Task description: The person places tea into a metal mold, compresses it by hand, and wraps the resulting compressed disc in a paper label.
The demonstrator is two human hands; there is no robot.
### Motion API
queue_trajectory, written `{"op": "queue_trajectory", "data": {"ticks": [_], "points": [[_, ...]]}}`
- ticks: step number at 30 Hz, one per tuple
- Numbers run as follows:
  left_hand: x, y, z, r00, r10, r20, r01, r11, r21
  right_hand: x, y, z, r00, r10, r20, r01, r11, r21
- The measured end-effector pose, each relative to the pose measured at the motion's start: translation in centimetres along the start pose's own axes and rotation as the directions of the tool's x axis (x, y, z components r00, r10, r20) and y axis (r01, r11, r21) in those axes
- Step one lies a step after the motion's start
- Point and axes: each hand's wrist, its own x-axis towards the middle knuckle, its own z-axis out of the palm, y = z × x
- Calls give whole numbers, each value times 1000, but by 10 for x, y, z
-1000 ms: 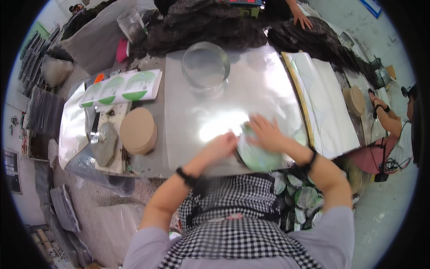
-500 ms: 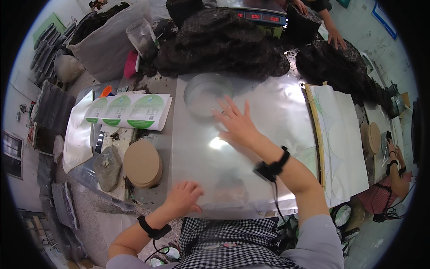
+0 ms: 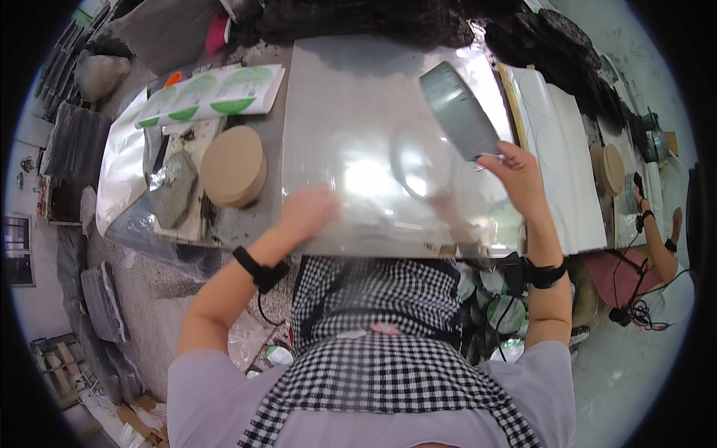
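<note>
My right hand [image 3: 515,175] grips a shallow round metal ring [image 3: 461,116] by its lower edge. The ring is tilted up above the right part of a shiny metal sheet [image 3: 336,112], which shows its blurred reflection. Over the sheet's left front part is my left hand [image 3: 310,213], smeared by motion. Its fingers are too blurred to read, and nothing shows in it. Left of that hand lies a stack of round brown cardboard discs [image 3: 233,166].
A grey stone [image 3: 173,190] sits beside the discs. Behind it lies a sheet of green-and-white printed labels [image 3: 213,95]. Dark, layered material [image 3: 358,19] fills the back. White paper sheets [image 3: 556,164] lie at right, where another person's arm [image 3: 657,235] shows.
My right hand has taken the metal ring off the sheet, lifted it and moved right and nearer. My left hand has shifted over the sheet. The head view has tilted down.
</note>
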Motion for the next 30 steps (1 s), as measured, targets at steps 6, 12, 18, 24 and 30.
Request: {"op": "queue_trajectory", "data": {"ticks": [6, 12, 18, 24, 30], "points": [[27, -24, -18, 966, -37, 256, 111, 954, -278, -99, -57, -21, 957, -81, 280, 20, 976, 215], [45, 69, -128, 968, -64, -244, 41, 995, -96, -119, -46, 85, 743, -403, 535, 600, 756, -263], [-5, 70, -85, 815, 401, -419, -258, 898, 357, -35, 32, 156, 943, -295, 155, 296, 529, -795], [-37, 47, -29, 921, 259, -292, -219, 962, 162, -72, -35, 74, 914, 117, 389, 49, 919, -392], [-65, 27, -33, 984, 145, 102, -133, 984, -115, -100, 50, -12, 750, 73, 658, 540, 508, -672]]}}
